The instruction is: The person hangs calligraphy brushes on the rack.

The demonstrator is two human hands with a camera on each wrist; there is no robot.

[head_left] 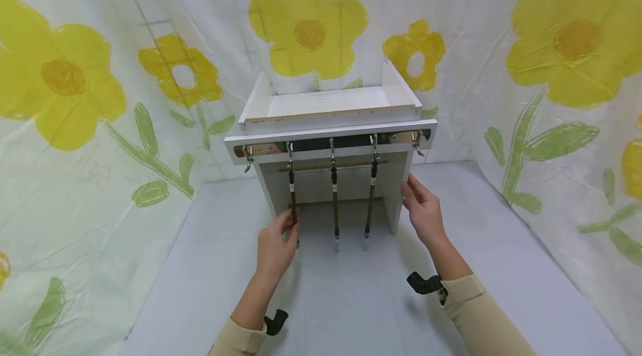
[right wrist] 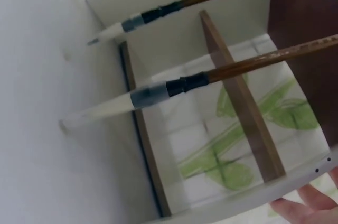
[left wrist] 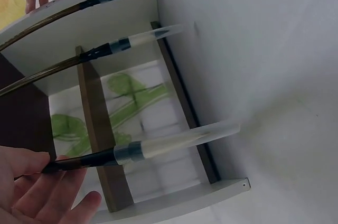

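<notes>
Three calligraphy brushes hang tip-down from metal hooks on the front of a white wooden shelf unit [head_left: 358, 120]. My left hand [head_left: 276, 247] pinches the shaft of the left brush [head_left: 292, 189] between thumb and fingers. In the left wrist view, that brush [left wrist: 171, 143] shows pale bristles inside a clear cap. The middle brush [head_left: 335, 200] and right brush [head_left: 371, 200] hang free of both hands. My right hand [head_left: 425, 212] touches the outside of the unit's right side panel [head_left: 398, 200], its fingers fairly straight. The right wrist view catches only fingertips of it by the panel edge.
A dark hook rail [head_left: 351, 141] runs across the unit's front, with bare hooks at both ends. Above it is an open tray-like top [head_left: 326, 101]. A pale cloth [head_left: 200, 267] covers the table, and a flower-print curtain [head_left: 230, 27] hangs behind and at the sides.
</notes>
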